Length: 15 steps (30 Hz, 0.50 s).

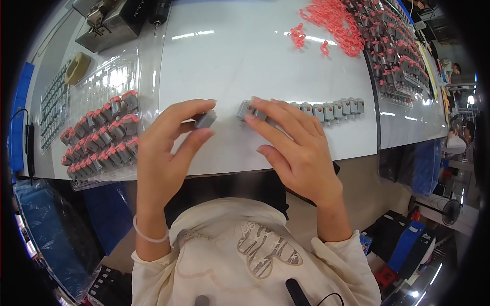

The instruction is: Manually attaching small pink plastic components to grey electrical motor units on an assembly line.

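Note:
My left hand [171, 137] pinches a small grey metal motor [206, 120] between thumb and fingers, just above the white tabletop. To its right, my right hand [301, 148] reaches over the left end of a row of similar motors [329, 110]. Two of its fingertips touch the end motor [243, 109]; the thumb stands apart, holding nothing. Part of the row is hidden beneath that hand. The motors further right stand side by side with reddish spots on their faces.
A clear plastic tray [145, 84] at left holds rows of motors with pink clips [94, 133]. Beyond it lies a tape roll [77, 68]. A pile of loose pink clips [334, 23] is at the far right, beside stacked trays of clipped motors [393, 56]. A metal box [115, 25] stands far left.

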Available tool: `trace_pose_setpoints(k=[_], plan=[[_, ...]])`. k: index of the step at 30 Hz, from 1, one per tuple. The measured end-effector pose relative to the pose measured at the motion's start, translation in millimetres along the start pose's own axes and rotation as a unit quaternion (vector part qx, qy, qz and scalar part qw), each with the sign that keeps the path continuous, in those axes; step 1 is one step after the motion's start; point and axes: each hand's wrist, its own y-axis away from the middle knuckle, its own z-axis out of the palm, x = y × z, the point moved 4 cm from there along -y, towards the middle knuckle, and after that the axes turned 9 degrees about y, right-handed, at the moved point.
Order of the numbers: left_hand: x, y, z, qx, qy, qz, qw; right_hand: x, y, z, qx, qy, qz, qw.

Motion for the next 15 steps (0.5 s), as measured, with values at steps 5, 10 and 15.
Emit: trace_pose_setpoints(k=[5, 10, 15], plan=[[8.9, 30.7, -3.2, 0.038, 0.338, -0.081, 0.937, 50.1, -18.4, -30.5, 0.121, 0.012, 0.028, 0.992], [8.6, 50.0, 5.4, -0.043, 0.433, -0.100, 0.895, 123.6, -60.3, -28.5, 0.087, 0.093, 0.111, 0.986], [-1.8, 62.7, 0.3, -0.029, 0.453, -0.083, 0.887, 136.7, -66.3, -23.4, -0.015, 0.125, 0.137, 0.982]])
